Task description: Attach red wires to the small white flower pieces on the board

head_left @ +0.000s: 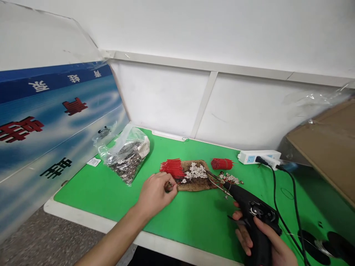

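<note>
My left hand [158, 191] is at the near left corner of a scorched brown board [194, 186], its thumb and fingertips pressed together; what they hold, if anything, is hidden. Red wires [172, 168] lie side by side on the board's left part, just beyond my fingers. Small whitish metal pieces [197, 170] are spread over the middle of the board. My right hand [257, 236] grips a black soldering gun [253, 208] by its handle, with the tip over the board's right side.
A clear bag of metal parts [129, 159] lies on the left. Behind the board's right end is a bundle of red wires [222, 163]. A white power strip [259, 157], black cables [295, 207] and a cardboard box [327, 144] are on the right.
</note>
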The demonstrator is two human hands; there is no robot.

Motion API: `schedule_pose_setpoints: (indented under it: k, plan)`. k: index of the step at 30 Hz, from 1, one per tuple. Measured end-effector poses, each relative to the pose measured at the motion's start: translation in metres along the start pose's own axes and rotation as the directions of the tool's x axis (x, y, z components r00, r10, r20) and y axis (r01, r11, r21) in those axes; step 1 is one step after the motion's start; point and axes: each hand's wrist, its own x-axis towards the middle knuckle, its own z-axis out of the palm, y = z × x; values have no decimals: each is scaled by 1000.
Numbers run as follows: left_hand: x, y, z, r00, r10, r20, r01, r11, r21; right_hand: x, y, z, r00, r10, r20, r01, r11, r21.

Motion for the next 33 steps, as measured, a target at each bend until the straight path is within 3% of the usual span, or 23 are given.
schedule_pose_setpoints:
  k: [12,22,25,28,33]
  plan:
    - [2,1,-4,1000,9,7,-8,997,-72,1,0,-1,1000,-11,-9,12,997,74]
    - [2,-4,-8,1000,7,23,-4,992,-129,1,0,2,995,-101,-5,100,978,182]
    - [4,12,-7,995,94,32,-90,992,-93,2,-2,-1,994,-106,17,98,960,264]
    - [19,42,6,974,206,94,-198,977,-83,3,-4,-5,993,-113,29,97,940,328]
    - [61,92,44,982,140,123,-136,990,-42,5,-7,-10,993,-114,32,95,928,360]
